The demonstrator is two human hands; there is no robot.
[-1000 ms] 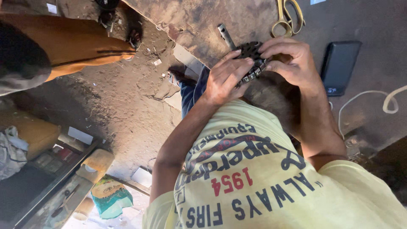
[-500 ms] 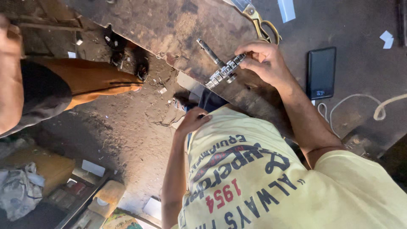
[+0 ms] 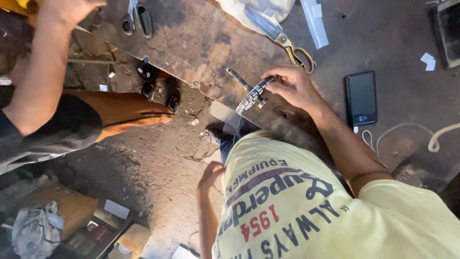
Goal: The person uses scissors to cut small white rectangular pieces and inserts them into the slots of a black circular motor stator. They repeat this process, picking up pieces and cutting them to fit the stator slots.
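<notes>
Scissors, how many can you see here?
2. Dark-handled scissors lie at the workbench's top left edge; large brass-handled scissors lie just above the right hand. Others may be hidden.

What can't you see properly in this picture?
- Left hand, head view: its fingers are hidden against the yellow shirt.
- Metal chain piece: its end is covered by the right hand.
- Big scissors: blade tip is under white cloth.

A worn wooden workbench (image 3: 201, 43) carries scissors (image 3: 136, 19) near its far edge, large shears (image 3: 282, 38), and a black phone (image 3: 361, 98) with a cable (image 3: 407, 132).
</notes>
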